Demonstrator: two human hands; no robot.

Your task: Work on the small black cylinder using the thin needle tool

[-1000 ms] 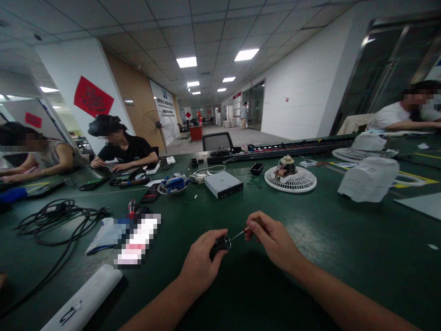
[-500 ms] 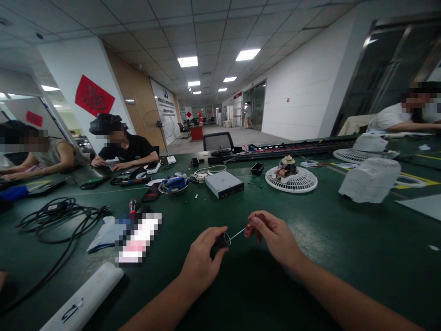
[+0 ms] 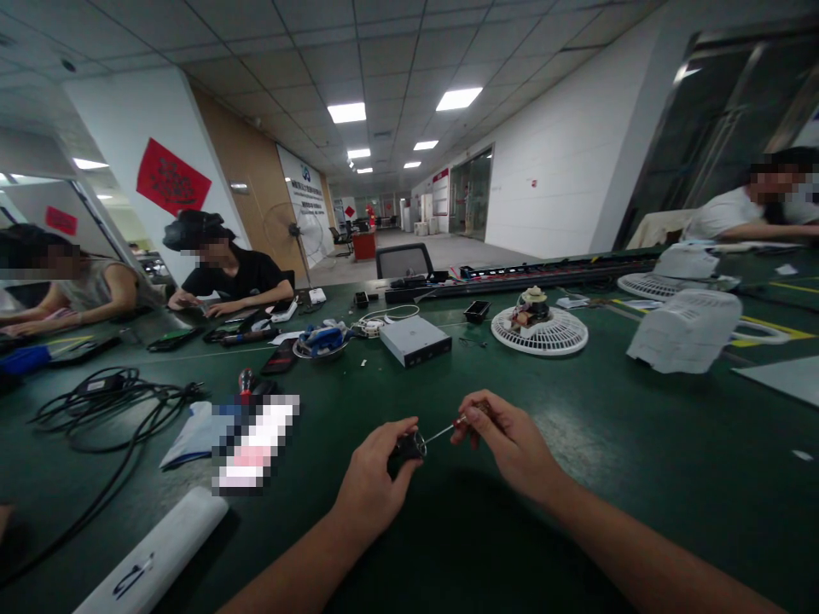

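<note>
Between the thumb and fingers of my left hand (image 3: 374, 477) is a small black cylindrical part (image 3: 409, 444), its open round end facing right. My right hand (image 3: 505, 439) grips a screwdriver (image 3: 440, 432) by its reddish handle, mostly covered by the fingers. The thin metal shaft points left, and its tip meets the rim or inside of the black part; which of the two I cannot tell. Both hands are held above the green table (image 3: 461, 529).
Ahead lie a silver disc drive (image 3: 415, 341), a white fan grille (image 3: 539, 333) with a motor on it, and a small black box (image 3: 477, 311). White housing (image 3: 688, 333) stands right. Black cables (image 3: 128, 401) and a long white case (image 3: 159, 550) lie left. Other people sit around.
Both hands keep their hold, with the black part and screwdriver shifted only slightly. A person walking in the far corridor is no longer visible.
</note>
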